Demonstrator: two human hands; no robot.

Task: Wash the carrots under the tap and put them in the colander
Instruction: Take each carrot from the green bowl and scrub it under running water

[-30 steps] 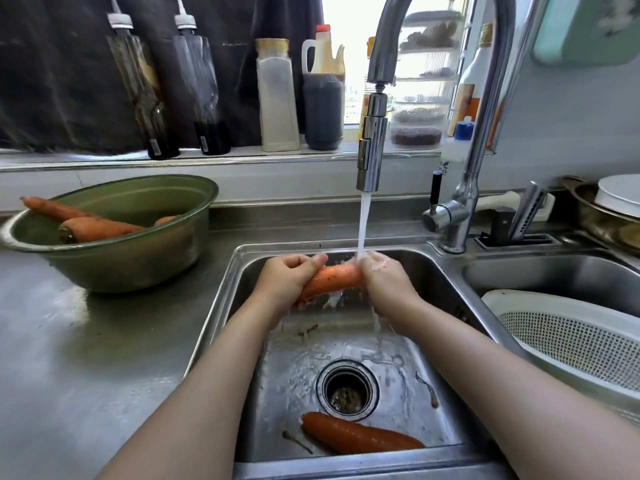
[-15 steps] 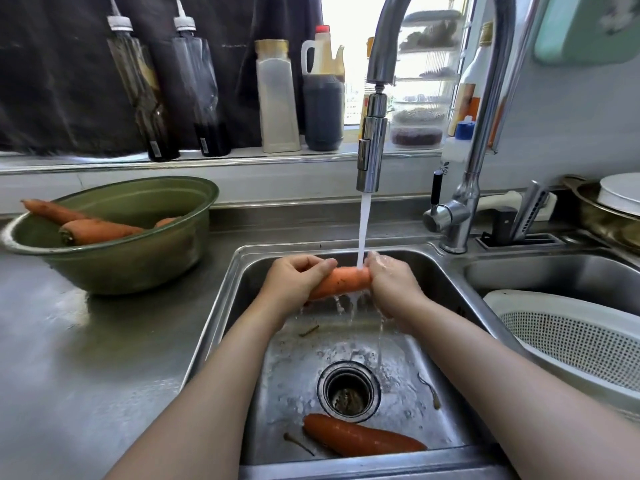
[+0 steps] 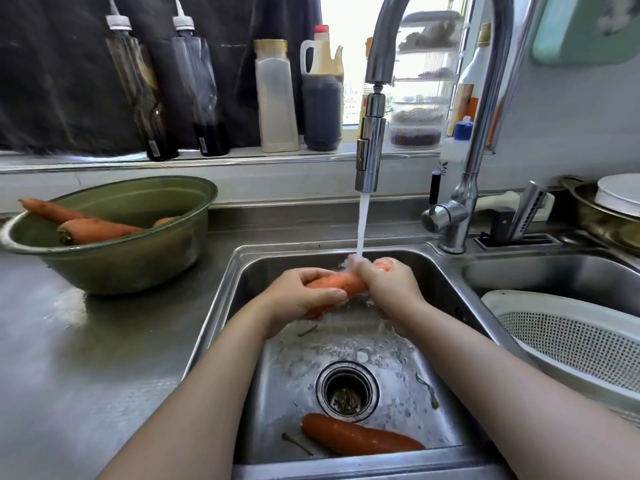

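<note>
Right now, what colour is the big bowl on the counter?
Olive green; the bowl shows best in the head view, left of the sink.

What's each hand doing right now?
Left hand: gripping the carrot.
Right hand: gripping the same carrot under the running water.

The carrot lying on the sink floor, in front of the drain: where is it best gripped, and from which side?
Probably the thick left half of the carrot, from above, fingers across its width. It lies flat, tapering rightward, and the near wall of the sink is close, so a sideways approach looks cramped.
</note>
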